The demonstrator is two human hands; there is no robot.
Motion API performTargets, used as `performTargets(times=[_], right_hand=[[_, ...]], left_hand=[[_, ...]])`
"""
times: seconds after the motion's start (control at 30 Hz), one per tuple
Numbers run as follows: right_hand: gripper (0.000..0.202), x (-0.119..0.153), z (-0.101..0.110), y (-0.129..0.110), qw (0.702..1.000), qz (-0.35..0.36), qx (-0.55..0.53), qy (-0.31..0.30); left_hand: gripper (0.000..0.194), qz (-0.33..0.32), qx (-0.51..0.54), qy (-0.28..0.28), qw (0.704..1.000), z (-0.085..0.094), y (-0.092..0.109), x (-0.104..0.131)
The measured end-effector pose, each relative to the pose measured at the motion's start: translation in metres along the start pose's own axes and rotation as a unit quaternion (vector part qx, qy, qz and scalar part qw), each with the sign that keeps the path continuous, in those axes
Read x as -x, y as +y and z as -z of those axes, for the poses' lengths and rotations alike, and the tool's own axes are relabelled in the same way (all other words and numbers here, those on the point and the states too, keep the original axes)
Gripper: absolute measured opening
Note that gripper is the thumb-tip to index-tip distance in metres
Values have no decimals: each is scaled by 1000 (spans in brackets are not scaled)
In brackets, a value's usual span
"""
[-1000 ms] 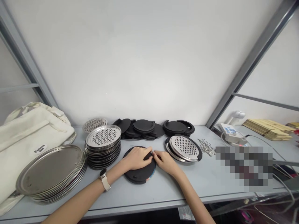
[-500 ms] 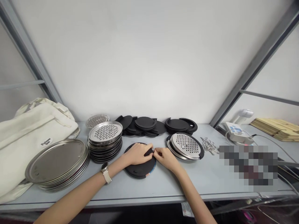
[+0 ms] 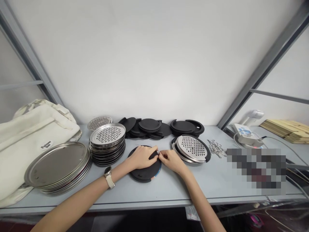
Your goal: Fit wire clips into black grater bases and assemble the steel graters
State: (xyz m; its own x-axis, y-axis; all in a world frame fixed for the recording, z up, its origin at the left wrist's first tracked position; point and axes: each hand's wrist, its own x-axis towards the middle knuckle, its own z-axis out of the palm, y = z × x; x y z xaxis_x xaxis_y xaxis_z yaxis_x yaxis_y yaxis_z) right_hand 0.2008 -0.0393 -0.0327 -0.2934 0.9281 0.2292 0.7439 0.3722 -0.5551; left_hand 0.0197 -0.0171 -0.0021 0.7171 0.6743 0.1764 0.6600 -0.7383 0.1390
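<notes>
A round black disc with a blue and orange mark on its rim lies flat on the grey table. My left hand, with a watch on its wrist, rests on top of the disc, its fingers closed on the disc's upper right part. At the disc's right edge, my right hand pinches something small beside a shiny metal bit. The pinched thing is mostly hidden by the fingertips. Both hands nearly touch there. Right of them sit perforated metal discs with black edging.
On the left are a stack of metal trays, a stack of grater discs and a cream bag. Black round parts line the wall. Small metal clips, a white device and wooden boards are on the right.
The view has shifted slightly. Both hands keep almost the same place on the disc, with only a small change at the fingertips.
</notes>
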Motion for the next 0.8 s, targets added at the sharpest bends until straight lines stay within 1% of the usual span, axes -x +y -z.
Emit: performTargets(times=[0.2,0.37,0.57,0.8], right_hand=[[35,-1,1,-1,1000,-3,4,-4],[33,-1,2,-2,1000,-2,5,-4],[34,0,2,-4,1000,-7,4,-9],[34,-1,1,-3,1000,-10,10,-15]], left_hand=[[22,-27,9,6,1000,1,0,0],[22,-14,-9,8,1000,-4,-3,0],[18,-31,-20,18,999,-3,-4,1],[20,-42,-18,17,999,-3,-5,1]])
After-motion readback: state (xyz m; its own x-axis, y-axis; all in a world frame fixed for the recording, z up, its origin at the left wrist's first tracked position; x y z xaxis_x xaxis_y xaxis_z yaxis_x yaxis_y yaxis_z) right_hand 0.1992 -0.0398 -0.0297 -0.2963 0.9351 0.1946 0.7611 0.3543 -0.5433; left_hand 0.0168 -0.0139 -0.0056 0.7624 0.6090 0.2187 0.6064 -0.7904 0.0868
